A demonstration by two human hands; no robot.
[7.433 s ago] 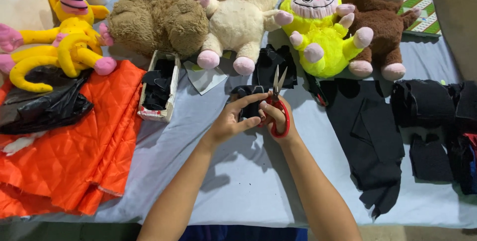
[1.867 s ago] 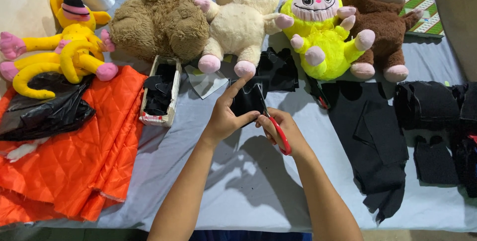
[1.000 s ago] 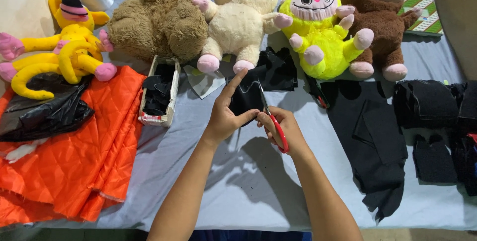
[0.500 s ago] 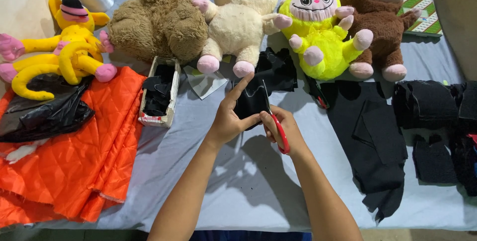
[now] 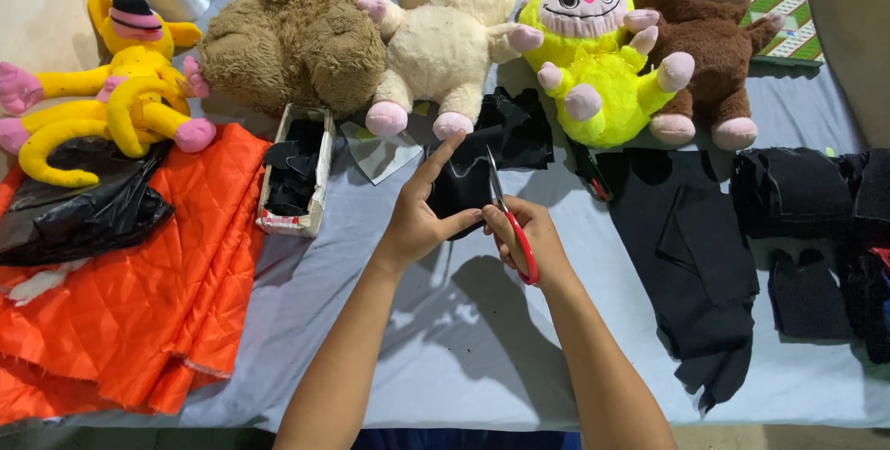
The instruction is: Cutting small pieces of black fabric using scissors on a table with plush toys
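1. Both forearms reach up from the bottom edge and meet over the middle of the counter (image 5: 445, 348), which is covered in a grey cloth.
2. The left hand (image 5: 422, 218) grips a small black piece (image 5: 459, 192) of fabric: thumb underneath, forefinger stretched straight up along the piece's left edge, the other fingers curled behind it.
3. The right hand (image 5: 528, 239) is closed round the red handles of the scissors (image 5: 508, 218); the blades point up and away, lying against the right edge of the black piece.
4. The piece is held just above the counter, in front of the cream toy (image 5: 445, 38) and beside a heap of black scraps (image 5: 510, 130).
5. Hard to make out: whether the blades are parted or shut, since they blend into the dark fabric. The lower handle loop is hidden by the palm.
6. The orange quilt (image 5: 130, 302) runs off the left and bottom edges. The black stacks (image 5: 816, 200) are cut off on the right.
7. The small box (image 5: 297, 172) holds dark bits that I cannot identify.
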